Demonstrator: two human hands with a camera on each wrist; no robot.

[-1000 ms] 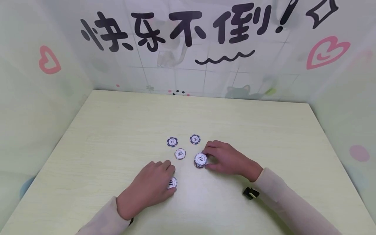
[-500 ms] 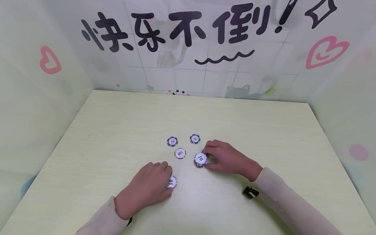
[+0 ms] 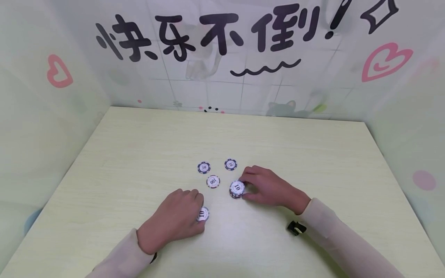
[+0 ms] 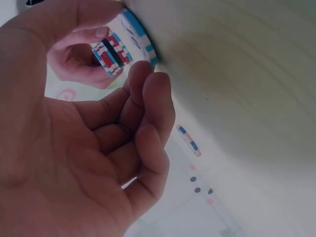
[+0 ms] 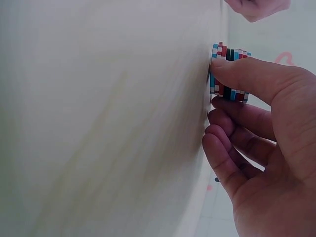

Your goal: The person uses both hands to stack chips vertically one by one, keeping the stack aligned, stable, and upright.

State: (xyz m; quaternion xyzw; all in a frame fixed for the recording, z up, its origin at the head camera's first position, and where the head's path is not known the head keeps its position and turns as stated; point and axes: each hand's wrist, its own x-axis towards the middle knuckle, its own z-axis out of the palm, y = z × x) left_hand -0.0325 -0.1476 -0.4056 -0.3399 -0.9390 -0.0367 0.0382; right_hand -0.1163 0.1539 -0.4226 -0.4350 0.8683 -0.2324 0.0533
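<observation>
My left hand [image 3: 170, 216] has thumb and curled fingertips at opposite edges of a blue-and-white poker chip [image 3: 204, 213] marked 10. In the left wrist view that chip [image 4: 139, 38] lies flat on the table between them. To the right, my right hand [image 3: 269, 188] grips a stack of poker chips [image 3: 237, 188], topped by another chip marked 10. The right wrist view shows thumb and index finger around this stack [image 5: 229, 74], whose edges show blue, red, black and white layers. The right hand's other fingers are loosely bent beside it.
Beyond the hands lie two dark blue chips marked 10, a left chip [image 3: 204, 167] and a right chip [image 3: 231, 164]. Nearer is a chip marked 100 [image 3: 213, 181]. A small black object [image 3: 296, 228] is by the right sleeve. Printed fabric walls [image 3: 222, 88] bound the wooden table [image 3: 156, 143].
My left thumb has drawn back a little from over the chip, and the left hand and its chip have shifted slightly away from me. The right hand and stack stay put.
</observation>
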